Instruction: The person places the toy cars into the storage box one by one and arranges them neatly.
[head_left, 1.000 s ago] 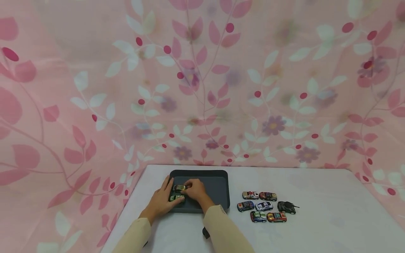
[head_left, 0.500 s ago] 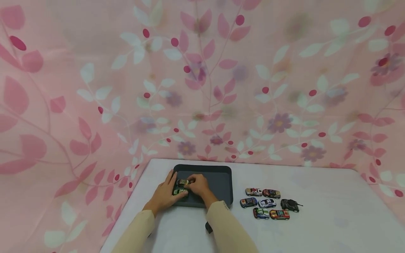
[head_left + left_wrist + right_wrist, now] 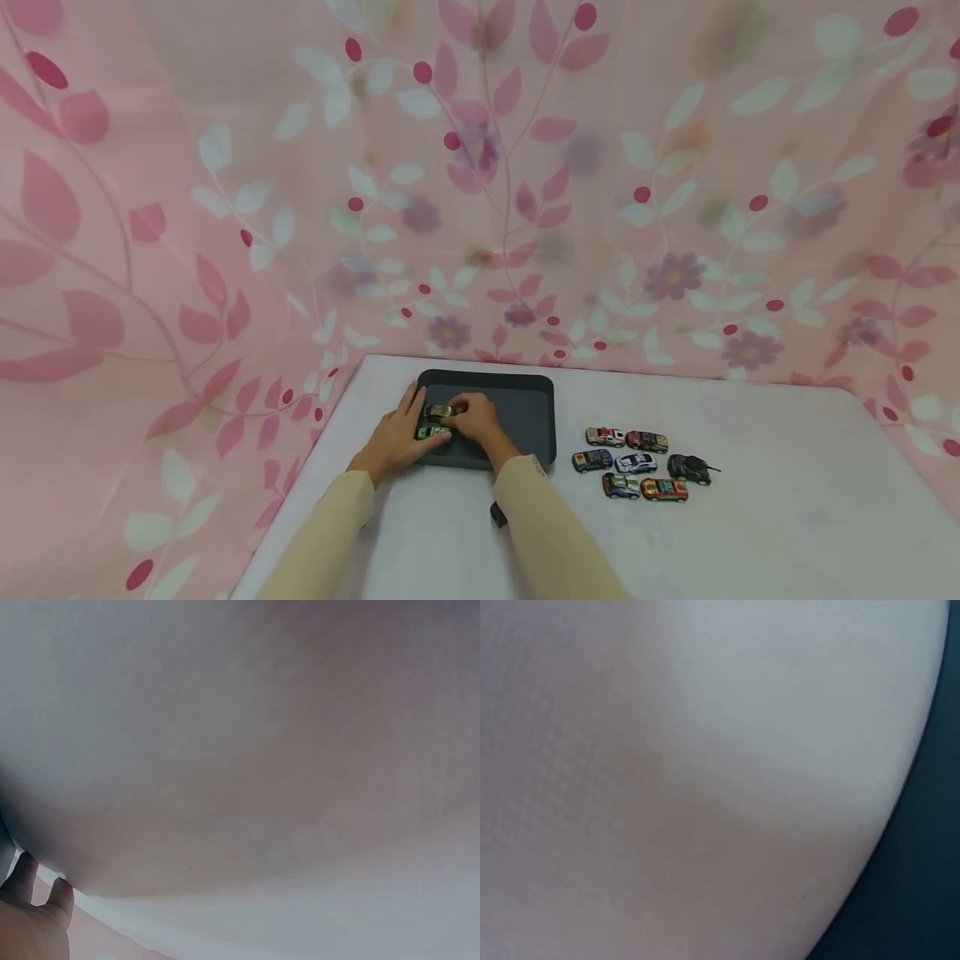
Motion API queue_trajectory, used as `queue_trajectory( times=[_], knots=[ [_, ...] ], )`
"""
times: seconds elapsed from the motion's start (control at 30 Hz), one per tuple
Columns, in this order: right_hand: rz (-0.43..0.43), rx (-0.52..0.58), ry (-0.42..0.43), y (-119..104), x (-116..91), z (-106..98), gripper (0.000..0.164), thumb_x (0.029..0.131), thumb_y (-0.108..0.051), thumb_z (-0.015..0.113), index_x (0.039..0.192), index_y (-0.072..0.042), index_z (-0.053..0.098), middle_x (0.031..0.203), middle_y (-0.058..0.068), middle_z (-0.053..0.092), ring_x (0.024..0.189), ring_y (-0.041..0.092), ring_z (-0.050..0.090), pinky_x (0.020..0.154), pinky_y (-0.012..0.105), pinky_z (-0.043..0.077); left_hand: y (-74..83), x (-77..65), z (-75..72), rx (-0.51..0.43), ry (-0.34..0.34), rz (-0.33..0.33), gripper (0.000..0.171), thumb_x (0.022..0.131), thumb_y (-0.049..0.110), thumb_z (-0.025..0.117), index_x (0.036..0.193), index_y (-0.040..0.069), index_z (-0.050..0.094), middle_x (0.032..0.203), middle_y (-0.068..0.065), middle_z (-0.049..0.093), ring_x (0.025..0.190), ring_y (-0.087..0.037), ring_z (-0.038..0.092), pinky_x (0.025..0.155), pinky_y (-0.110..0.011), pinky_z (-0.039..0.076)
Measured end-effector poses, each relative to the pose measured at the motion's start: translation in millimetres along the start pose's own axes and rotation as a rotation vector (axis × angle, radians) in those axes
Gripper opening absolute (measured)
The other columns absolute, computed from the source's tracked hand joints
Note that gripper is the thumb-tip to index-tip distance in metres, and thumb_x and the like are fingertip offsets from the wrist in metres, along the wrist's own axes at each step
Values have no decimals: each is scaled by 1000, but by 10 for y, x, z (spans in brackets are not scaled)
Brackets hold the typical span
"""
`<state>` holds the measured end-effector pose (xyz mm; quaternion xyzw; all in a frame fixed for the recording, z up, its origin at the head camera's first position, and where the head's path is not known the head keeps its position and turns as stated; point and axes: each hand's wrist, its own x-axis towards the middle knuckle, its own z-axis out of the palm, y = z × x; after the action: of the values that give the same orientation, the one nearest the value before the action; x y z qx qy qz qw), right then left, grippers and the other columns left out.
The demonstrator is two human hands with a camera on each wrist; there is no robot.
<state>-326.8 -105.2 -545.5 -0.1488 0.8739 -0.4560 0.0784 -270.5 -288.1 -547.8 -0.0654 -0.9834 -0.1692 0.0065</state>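
- One dark tray [image 3: 528, 417], set far left on the white table [image 3: 757, 542].
- Two inside, at left: far toy car [image 3: 437, 412], pinched by the right hand [image 3: 477, 419]; near toy car [image 3: 431, 432], overlapped by the left hand's [image 3: 394, 440] thumb, held wide from straight fingers.
- Grouped right: six cars [image 3: 636, 463], one tank [image 3: 688, 468].

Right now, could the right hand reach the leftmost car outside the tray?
Probably yes: only the tray rim lies between the right hand and that leftmost car, though the hand seems to pinch another car inside.
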Motion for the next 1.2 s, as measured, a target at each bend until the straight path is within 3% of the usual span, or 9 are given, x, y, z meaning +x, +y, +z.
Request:
queue_trajectory(
  times=[0.1,0.27,0.47,0.6,0.67,0.83,0.93,1.07,1.2],
  knots=[
    [22,9,-2,17,41,-34,36,81,-27,82,112,-9,74,98,5,70,88,19,63,78,38,53,7,43,-15,-3,-9,10,108,84,81,48,160,13,13,168,-9,5,131,-50,47,107,-63,36],
    [25,13,-28,32,68,31,51,79,-35,83,119,-7,70,95,3,66,81,15,60,71,33,51,-67,-16,-4,8,-8,-5,107,85,78,50,160,11,15,167,-13,7,128,-51,49,105,-63,37],
    [13,-5,-74,-124,58,28,63,87,-44,73,136,-8,57,108,8,65,92,20,62,78,38,52,-140,-85,-89,2,-14,-25,108,85,79,49,160,10,14,167,-14,5,128,-53,47,106,-65,35],
    [-64,-91,-17,-241,58,-115,65,94,-52,61,144,-13,48,124,10,61,105,23,62,87,43,52,-156,-88,-149,0,-31,-32,107,86,76,51,160,8,14,167,-16,4,128,-54,46,106,-66,34],
    [-107,-152,40,-288,71,-184,69,95,-56,57,150,-18,42,138,9,54,120,25,57,97,46,50,-178,-86,-143,-3,-37,-34,106,87,75,52,160,8,14,167,-16,3,129,-54,46,106,-65,35],
    [-229,-296,157,-376,118,-407,80,94,-63,50,159,-27,20,163,10,24,145,32,35,113,58,32,-257,-72,-101,-11,-50,-37,108,86,77,50,160,8,13,167,-16,2,129,-54,46,105,-66,35],
    [-269,-400,195,-313,151,-563,85,92,-65,49,160,-29,13,166,14,11,148,37,27,116,60,25,-301,-71,-77,-19,-40,-35,109,85,79,50,160,9,14,167,-16,2,129,-54,46,105,-66,36],
    [-193,-525,217,-94,159,-775,88,91,-68,45,161,-30,8,167,14,0,148,39,25,118,59,20,-350,-86,-71,-21,-19,-31,108,85,79,50,160,10,16,167,-15,3,128,-54,47,104,-66,37],
    [-72,-559,223,153,160,-965,87,91,-70,42,161,-32,5,167,12,-10,149,39,21,120,58,15,-366,-110,-92,-30,-14,-27,106,85,76,52,159,9,17,167,-16,4,127,-55,47,104,-66,36]
  ],
)
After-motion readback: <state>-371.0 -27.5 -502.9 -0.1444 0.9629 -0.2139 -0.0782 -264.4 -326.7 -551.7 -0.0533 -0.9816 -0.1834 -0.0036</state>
